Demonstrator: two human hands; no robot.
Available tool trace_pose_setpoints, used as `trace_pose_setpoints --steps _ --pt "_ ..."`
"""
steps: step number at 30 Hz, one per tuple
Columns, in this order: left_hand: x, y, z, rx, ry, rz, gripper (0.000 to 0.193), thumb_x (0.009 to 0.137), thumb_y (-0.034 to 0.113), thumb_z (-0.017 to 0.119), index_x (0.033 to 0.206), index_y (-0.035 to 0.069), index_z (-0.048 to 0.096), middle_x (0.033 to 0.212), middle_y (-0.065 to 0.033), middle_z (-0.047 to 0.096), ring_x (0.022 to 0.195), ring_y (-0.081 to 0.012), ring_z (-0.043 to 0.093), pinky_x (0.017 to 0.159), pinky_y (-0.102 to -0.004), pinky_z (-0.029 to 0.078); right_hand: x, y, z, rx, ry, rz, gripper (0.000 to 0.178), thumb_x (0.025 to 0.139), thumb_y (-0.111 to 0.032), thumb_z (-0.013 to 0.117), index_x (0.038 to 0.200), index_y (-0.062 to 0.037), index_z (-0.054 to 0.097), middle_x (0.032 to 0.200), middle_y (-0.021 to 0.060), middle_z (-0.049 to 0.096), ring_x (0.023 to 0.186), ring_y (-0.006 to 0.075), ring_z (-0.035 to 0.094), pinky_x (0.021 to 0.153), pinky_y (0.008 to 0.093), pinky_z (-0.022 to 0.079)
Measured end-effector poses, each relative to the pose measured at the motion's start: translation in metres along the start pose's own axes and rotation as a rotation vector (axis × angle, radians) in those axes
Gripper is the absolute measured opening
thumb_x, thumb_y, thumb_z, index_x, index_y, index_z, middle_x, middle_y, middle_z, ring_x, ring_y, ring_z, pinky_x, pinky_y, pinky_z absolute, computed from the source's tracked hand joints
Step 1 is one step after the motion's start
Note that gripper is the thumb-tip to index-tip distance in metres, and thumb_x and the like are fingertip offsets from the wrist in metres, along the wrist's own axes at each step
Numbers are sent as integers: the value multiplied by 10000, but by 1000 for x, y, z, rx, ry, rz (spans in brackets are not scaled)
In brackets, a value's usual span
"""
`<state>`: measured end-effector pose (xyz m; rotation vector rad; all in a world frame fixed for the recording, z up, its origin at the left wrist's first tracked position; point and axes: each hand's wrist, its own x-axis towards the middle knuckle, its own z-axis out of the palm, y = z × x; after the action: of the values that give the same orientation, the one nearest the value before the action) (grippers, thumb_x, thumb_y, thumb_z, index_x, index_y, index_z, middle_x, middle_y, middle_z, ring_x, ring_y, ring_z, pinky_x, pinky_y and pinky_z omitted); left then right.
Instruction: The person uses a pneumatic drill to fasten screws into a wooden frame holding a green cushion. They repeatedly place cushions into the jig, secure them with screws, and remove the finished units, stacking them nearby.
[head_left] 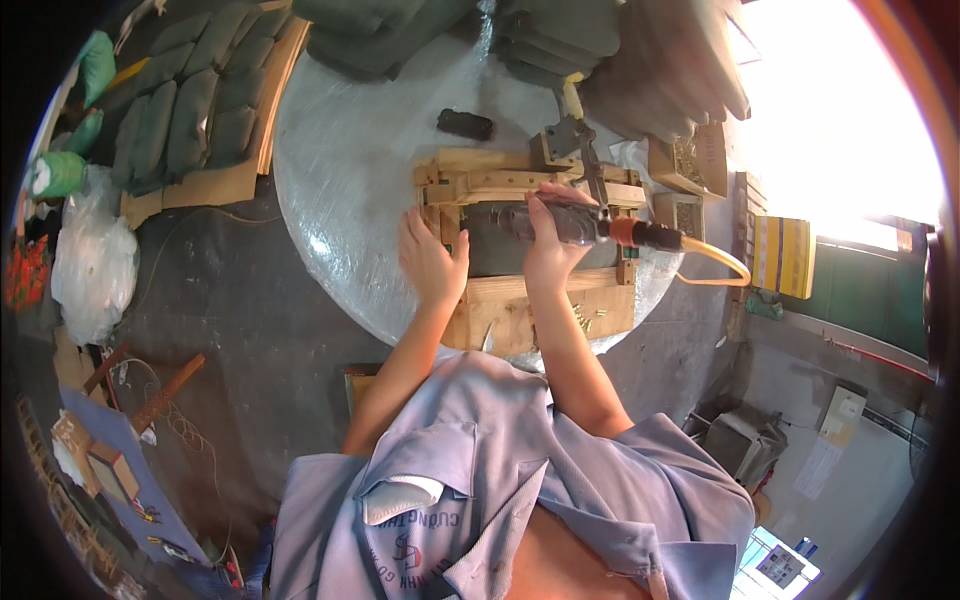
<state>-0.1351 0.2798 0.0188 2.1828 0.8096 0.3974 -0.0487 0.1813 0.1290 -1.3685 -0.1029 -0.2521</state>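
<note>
My right hand (555, 240) is wrapped round a dark air screwdriver (572, 222) that lies level, its nose toward the left. An orange-red and black coupling (645, 236) joins its rear end to a yellow hose (722, 262). Below the tool is a wooden jig (480, 187) with a dark grey panel (490, 256) inside its frame. At the jig's left end, my left hand (432, 262) has its fingers stretched and thumb apart, against or just over the wood. A metal toggle clamp (590, 160) stands at the jig's far side. Several small brass-coloured fittings (588, 320) lie on the near board.
The jig sits on a round table (330, 190) wrapped in clear film. A small black object (465, 124) lies beyond it. Stacks of dark grey cushions (540, 40) line the far edge; more rest on cardboard (190, 110) at left. Wooden boxes (690, 165) stand at right.
</note>
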Motion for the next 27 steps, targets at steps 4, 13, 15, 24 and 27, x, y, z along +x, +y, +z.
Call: trace_pose_setpoints --steps 4,13,15,24,27 --pt "-4 -27 26 67 -113 -104 1045 923 497 804 1637 -71 295 1601 -332 432 1509 -482 401 1253 -561 326 3 15 10 -93 -62 -10 375 865 109 776 1174 -4 595 1129 131 724 1009 200 717 953 352 582" --pt "-2 -37 33 -3 -142 -112 957 909 495 808 1555 -70 385 1526 -327 499 1459 -507 447 1220 -588 356 -1 20 22 -134 -125 -53 367 874 93 772 1179 1 591 1120 130 724 1003 189 714 918 344 586" --pt "-1 -36 33 -28 -144 -105 955 901 488 817 1548 -72 391 1513 -328 506 1451 -509 452 1210 -592 364 -7 23 22 -175 -139 -87 393 877 94 770 1203 2 571 1127 136 721 1005 192 713 918 346 588" --pt "-4 -44 39 -65 -94 -91 943 868 433 852 1528 -72 405 1448 -319 540 1372 -512 503 1150 -600 408 -18 43 15 -256 -410 -232 454 844 125 760 1196 -22 513 1094 150 690 977 193 689 886 347 590" --pt "-7 -43 38 -28 -78 -68 918 861 414 858 1508 -70 423 1425 -310 554 1345 -508 522 1129 -594 427 -15 44 20 -233 -427 -242 422 837 124 757 1173 -22 547 1097 143 700 988 198 700 900 345 587"
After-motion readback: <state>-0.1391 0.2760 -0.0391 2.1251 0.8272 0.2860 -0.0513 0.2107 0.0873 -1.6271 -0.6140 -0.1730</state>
